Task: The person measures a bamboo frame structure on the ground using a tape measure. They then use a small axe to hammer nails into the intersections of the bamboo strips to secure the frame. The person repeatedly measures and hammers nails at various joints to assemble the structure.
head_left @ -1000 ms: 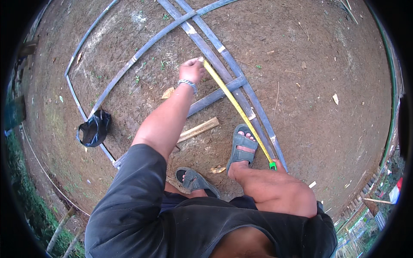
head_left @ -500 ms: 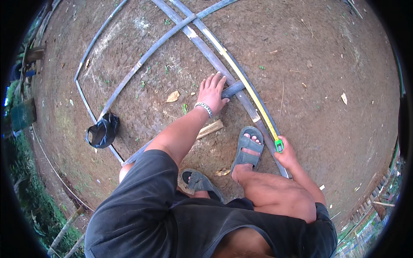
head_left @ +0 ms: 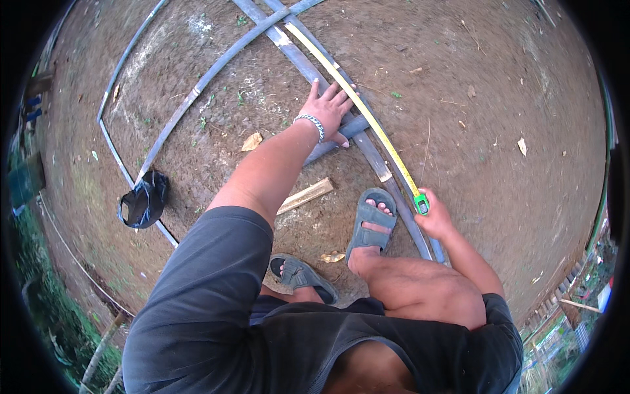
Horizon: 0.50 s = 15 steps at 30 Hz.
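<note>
My right hand (head_left: 434, 215) grips a green tape measure (head_left: 421, 204) beside the bamboo poles, to the right of my sandalled foot. Its yellow blade (head_left: 371, 118) runs out from the case, up and to the left along a grey bamboo pole, ending close to where the poles cross. My left hand (head_left: 330, 108), with a chain bracelet at the wrist, lies with fingers spread over another bamboo pole (head_left: 305, 67). Those fingertips reach to the blade's edge; whether they press on it I cannot tell. A short crosspiece (head_left: 354, 126) lies under the poles by my left thumb.
A curved bamboo pole (head_left: 220, 65) crosses the others at the top. To the left, a black plastic bag (head_left: 144, 199) sits by a thinner pole (head_left: 110, 138). A split piece of wood (head_left: 306, 196) lies on the dirt ground near my feet, among dry leaves.
My left hand has slid toward the poles, its fingers now at the blade. The right hand and tape measure have shifted slightly up, and the blade lies at a changed angle.
</note>
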{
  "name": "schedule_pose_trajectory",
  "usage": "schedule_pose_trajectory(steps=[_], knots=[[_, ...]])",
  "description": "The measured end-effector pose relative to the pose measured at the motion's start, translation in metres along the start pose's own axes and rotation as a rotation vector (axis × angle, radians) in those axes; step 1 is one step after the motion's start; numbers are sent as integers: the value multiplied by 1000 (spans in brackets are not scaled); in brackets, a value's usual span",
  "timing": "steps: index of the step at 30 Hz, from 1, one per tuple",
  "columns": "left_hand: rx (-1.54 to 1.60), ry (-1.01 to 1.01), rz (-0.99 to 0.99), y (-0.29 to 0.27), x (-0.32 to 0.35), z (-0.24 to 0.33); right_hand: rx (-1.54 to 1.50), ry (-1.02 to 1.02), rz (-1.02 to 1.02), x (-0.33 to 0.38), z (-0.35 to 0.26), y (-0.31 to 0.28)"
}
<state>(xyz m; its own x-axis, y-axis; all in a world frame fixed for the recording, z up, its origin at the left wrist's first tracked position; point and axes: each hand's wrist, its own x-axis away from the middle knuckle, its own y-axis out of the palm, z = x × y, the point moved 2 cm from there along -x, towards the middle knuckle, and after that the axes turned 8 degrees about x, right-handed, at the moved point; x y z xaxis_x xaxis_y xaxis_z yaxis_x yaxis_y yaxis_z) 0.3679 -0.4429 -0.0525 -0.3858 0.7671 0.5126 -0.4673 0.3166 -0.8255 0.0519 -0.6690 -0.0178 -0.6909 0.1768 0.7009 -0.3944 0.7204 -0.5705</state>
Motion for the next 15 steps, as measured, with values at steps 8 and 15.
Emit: schedule_pose_trajectory(steps=[8, 15], knots=[[-133, 38, -81, -13, -12, 5, -44, 107, -52, -2, -8, -3], [-14, 42, 20, 6, -7, -2, -69, 8, -14, -8, -8, -4]])
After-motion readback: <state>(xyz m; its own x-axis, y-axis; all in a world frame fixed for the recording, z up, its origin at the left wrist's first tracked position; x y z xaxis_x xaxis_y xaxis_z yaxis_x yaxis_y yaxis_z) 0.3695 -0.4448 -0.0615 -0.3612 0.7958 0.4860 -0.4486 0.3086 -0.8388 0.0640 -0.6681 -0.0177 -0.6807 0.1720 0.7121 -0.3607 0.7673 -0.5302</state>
